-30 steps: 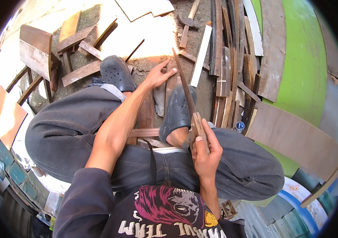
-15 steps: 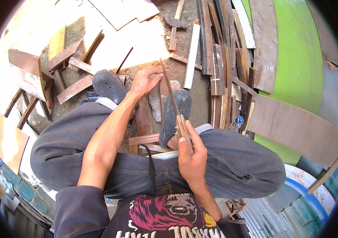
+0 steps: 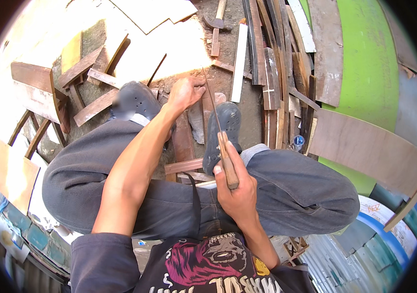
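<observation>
My right hand [image 3: 238, 195] is closed around the wooden handle of a handsaw [image 3: 228, 163], thumb and forefinger along its sides. The long, narrow-looking blade is seen almost edge-on and points away from me, passing above my right clog [image 3: 224, 128]. My left hand [image 3: 185, 93] is in front of my legs with its fingers curled, just left of the blade's far end. What those fingers grip, if anything, is hidden. A brown board [image 3: 182, 139] lies between my feet, and a short wood piece [image 3: 207, 103] sits under the blade, beside my left hand.
A hammer [image 3: 216, 24] lies ahead. Long wood strips [image 3: 271, 78] are piled at the right beside a green panel [image 3: 365, 63] and a curved plywood sheet [image 3: 365, 149]. Wood offcuts [image 3: 96, 105] and a small wooden structure [image 3: 35, 93] are at the left. A white strip [image 3: 239, 63] lies right of the blade.
The saw has moved slightly forward, and its blade now looks thinner, turned more edge-on. My left hand's fingers look more curled. The whole view has shifted a little.
</observation>
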{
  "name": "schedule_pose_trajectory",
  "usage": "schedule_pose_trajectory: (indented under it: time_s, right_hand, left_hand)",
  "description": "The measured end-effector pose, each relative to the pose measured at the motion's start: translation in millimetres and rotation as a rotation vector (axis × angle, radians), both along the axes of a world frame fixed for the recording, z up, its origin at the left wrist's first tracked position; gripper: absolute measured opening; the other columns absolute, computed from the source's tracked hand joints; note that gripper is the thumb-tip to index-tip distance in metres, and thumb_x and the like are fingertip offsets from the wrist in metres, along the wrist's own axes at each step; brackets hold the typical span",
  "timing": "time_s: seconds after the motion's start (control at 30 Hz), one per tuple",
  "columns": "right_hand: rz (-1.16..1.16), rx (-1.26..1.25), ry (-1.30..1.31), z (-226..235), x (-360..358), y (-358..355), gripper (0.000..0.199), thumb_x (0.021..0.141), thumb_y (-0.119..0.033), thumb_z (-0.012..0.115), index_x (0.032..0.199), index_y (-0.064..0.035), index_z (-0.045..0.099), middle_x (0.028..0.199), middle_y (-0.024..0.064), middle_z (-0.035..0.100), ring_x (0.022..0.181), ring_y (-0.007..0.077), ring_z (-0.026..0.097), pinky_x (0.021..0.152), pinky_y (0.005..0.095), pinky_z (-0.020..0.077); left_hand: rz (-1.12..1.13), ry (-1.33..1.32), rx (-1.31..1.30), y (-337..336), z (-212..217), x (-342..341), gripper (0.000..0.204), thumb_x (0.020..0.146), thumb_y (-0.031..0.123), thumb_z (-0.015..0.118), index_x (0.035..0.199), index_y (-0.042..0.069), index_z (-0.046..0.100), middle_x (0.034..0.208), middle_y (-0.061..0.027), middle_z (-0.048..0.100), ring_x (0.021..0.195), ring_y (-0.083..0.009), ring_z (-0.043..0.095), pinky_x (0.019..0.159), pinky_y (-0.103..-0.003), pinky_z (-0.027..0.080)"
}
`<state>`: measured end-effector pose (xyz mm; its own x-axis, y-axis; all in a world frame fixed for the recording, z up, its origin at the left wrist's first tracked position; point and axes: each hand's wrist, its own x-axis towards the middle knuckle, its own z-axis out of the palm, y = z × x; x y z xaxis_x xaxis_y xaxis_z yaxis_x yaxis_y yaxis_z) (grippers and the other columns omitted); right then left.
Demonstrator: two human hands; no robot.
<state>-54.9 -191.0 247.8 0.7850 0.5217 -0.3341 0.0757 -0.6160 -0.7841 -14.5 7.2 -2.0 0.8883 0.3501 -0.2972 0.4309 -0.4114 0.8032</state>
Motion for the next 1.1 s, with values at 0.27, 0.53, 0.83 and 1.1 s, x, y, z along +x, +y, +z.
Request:
schedule_pose_trajectory:
  time_s: [0.27, 0.53, 0.83, 1.1]
  right_hand:
    - [-0.242, -0.039, 0.239, 35, 2, 8, 0.049, 0.094, -0.003, 0.057, 0.142, 0.0030, 0.049, 0.129, 0.0226, 0.064, 0.114, 0.0221, 0.064, 0.096, 0.0340, 0.0494]
    - [-0.011, -0.022, -0.006, -33, 32, 34, 0.051, 0.091, 0.002, 0.055, 0.142, 0.0045, 0.048, 0.137, 0.0237, 0.059, 0.124, 0.0299, 0.060, 0.105, 0.0368, 0.0450]
    - [-0.029, -0.003, 0.033, -39, 44, 39, 0.051, 0.091, -0.001, 0.054, 0.142, -0.0012, 0.050, 0.137, 0.0194, 0.060, 0.129, 0.0305, 0.057, 0.109, 0.0362, 0.0411]
    - [-0.258, -0.007, 0.329, 20, 28, 12, 0.051, 0.091, 0.003, 0.053, 0.141, 0.0010, 0.051, 0.138, 0.0172, 0.060, 0.127, 0.0223, 0.056, 0.107, 0.0330, 0.0414]
  left_hand:
    - [0.035, -0.029, -0.047, 2, -4, 2, 0.030, 0.085, 0.023, 0.071, 0.106, 0.003, 0.076, 0.115, -0.0156, 0.071, 0.104, -0.0322, 0.069, 0.093, -0.038, 0.053]
    - [0.058, 0.000, -0.054, -3, -3, 1, 0.029, 0.084, 0.023, 0.072, 0.105, 0.003, 0.076, 0.115, -0.0147, 0.072, 0.104, -0.0328, 0.069, 0.093, -0.039, 0.053]
    - [0.084, 0.222, -0.086, -3, 18, 7, 0.027, 0.085, 0.030, 0.073, 0.106, 0.014, 0.079, 0.111, -0.0107, 0.073, 0.102, -0.0312, 0.069, 0.090, -0.040, 0.053]
    - [0.108, 0.219, -0.074, -2, 8, 3, 0.029, 0.084, 0.034, 0.074, 0.106, 0.016, 0.079, 0.112, -0.0088, 0.073, 0.104, -0.0291, 0.069, 0.090, -0.040, 0.052]
